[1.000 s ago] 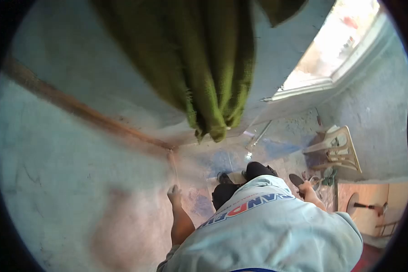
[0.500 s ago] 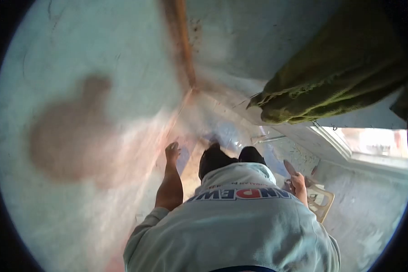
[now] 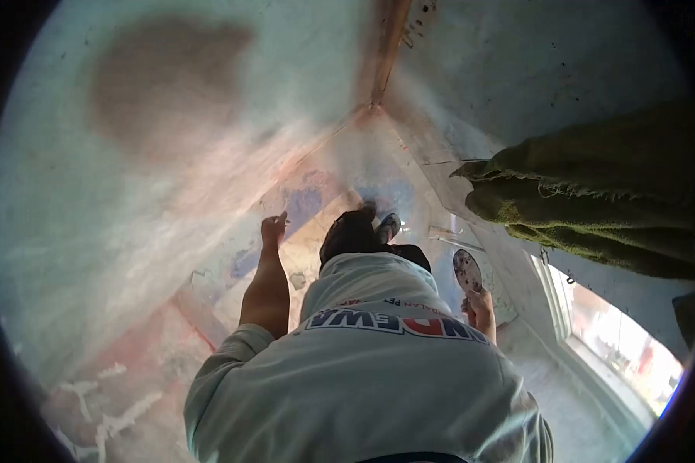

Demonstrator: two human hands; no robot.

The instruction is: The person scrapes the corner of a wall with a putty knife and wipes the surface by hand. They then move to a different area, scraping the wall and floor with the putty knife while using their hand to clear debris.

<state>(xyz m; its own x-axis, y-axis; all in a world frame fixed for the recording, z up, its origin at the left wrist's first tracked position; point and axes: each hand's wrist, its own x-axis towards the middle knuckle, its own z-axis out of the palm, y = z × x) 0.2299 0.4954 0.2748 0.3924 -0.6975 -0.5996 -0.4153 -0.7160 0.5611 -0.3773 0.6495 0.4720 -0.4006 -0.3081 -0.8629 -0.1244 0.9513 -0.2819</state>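
Your right hand grips the handle of a round flat tool, its disc pointing forward from the fist. Your left hand looks half open and empty, well apart, nearer the wall.

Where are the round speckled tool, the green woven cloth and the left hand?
round speckled tool [image 3: 466, 270], head view, disc's middle.
green woven cloth [image 3: 594, 208], head view, middle fold.
left hand [image 3: 273, 230], head view, its back.

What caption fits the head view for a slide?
Looking down: right hand grips a round speckled tool, left hand hangs loosely curled, green cloth drapes nearby.
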